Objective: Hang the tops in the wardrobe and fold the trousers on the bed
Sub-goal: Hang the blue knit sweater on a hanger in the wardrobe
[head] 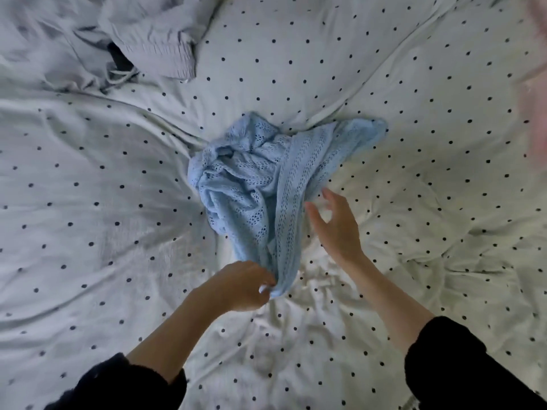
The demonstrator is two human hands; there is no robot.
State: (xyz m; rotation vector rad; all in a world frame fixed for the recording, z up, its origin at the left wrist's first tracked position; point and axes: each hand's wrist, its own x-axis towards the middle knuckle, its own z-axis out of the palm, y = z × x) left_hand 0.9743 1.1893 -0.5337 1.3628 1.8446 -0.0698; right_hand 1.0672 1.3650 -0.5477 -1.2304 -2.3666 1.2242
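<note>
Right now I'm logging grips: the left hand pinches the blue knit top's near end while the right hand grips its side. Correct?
Not quite. In the head view the right hand is open beside the blue knit top, gripping nothing. The left hand does pinch its near end.

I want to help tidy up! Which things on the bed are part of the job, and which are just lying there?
Part of the job:
- light blue knit top, pinched by the left hand
- grey crumpled trousers with drawstring
- right hand, open beside the top

Just lying there:
- dotted duvet
- blurry pink thing, can't tell what
</note>
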